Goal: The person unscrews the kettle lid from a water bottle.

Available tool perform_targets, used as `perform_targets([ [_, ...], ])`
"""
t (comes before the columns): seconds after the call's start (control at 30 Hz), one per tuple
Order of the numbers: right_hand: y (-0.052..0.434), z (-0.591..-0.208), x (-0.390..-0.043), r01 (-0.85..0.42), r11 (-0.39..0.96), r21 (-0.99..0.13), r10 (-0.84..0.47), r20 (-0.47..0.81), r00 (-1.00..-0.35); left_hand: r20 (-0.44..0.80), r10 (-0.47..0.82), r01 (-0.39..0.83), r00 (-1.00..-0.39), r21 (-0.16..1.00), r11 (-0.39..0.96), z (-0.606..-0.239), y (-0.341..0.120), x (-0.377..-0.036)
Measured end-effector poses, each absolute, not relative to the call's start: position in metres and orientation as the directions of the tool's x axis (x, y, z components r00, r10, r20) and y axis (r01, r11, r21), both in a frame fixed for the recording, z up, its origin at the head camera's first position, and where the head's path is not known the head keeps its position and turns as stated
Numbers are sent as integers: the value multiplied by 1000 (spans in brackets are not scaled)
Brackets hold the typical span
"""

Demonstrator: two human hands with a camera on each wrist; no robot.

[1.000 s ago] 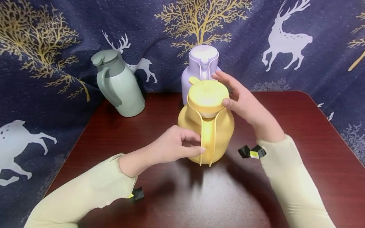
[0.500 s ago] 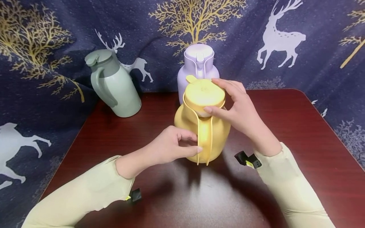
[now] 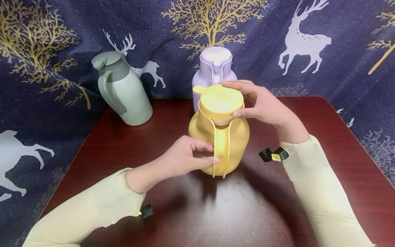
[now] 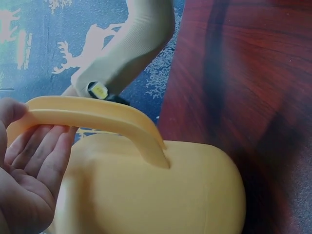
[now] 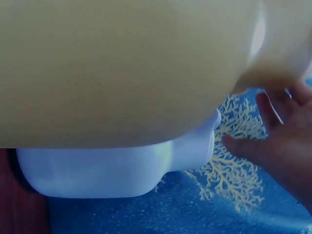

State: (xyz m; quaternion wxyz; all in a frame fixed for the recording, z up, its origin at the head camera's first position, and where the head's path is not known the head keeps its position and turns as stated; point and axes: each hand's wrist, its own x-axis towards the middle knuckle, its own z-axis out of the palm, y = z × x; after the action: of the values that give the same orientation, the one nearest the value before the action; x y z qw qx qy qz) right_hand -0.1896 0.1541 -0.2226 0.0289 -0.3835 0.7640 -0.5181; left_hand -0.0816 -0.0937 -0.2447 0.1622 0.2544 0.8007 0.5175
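Observation:
A yellow thermos jug (image 3: 239,144) is at the middle of the table, its handle (image 3: 221,147) facing me. My left hand (image 3: 185,156) holds that handle, thumb on the near side. In the left wrist view the fingers (image 4: 36,151) pass beneath the handle. The yellow round lid (image 3: 219,99) sits in the jug's neck, with a pale band showing under its rim and its tab (image 3: 199,90) pointing left. My right hand (image 3: 262,104) grips the lid from the right, thumb at the near side and fingers at the far side. The jug's body covers much of the right wrist view.
Close behind the yellow jug stands a lilac thermos jug (image 3: 216,60), partly hidden by it. A pale green thermos jug (image 3: 126,92) stands at the back left of the dark red table (image 3: 308,137). A blue cloth (image 3: 253,44) with deer and trees hangs behind.
The lid's tab has swung from the back round to the left as my right hand turned, its thumb first moving left, then back right. My left hand keeps its hold on the handle.

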Motion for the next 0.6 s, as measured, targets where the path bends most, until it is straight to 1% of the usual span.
perform_targets([
  [0.07, 156, -220, -195, -515, 116, -850, -664, 319, -676, 7, 567, 235, -824, 914, 330, -246, -93, -81],
  [0.13, 158, -217, -199, -495, 113, -862, -702, 284, -653, 14, 561, 239, -828, 914, 330, -246, -93, -81],
  [0.23, 161, -211, -204, -480, 165, -862, -740, 213, -637, 30, 551, 259, -834, 903, 343, -247, -93, -80],
  [0.33, 163, -208, -205, -442, 224, -869, -754, 133, -643, 46, 539, 275, -841, 895, 353, -247, -94, -78],
  [0.4, 164, -207, -205, -413, 223, -883, -769, 101, -632, 58, 529, 281, -847, 893, 352, -248, -94, -76],
  [0.47, 165, -210, -203, -392, 181, -902, -791, 103, -603, 64, 514, 277, -855, 895, 349, -249, -94, -75],
  [0.53, 166, -214, -200, -375, 87, -923, -809, 154, -567, 63, 497, 266, -865, 899, 349, -251, -94, -74],
  [0.6, 166, -219, -193, -369, -2, -929, -787, 229, -572, 53, 479, 248, -876, 902, 353, -252, -93, -73],
])
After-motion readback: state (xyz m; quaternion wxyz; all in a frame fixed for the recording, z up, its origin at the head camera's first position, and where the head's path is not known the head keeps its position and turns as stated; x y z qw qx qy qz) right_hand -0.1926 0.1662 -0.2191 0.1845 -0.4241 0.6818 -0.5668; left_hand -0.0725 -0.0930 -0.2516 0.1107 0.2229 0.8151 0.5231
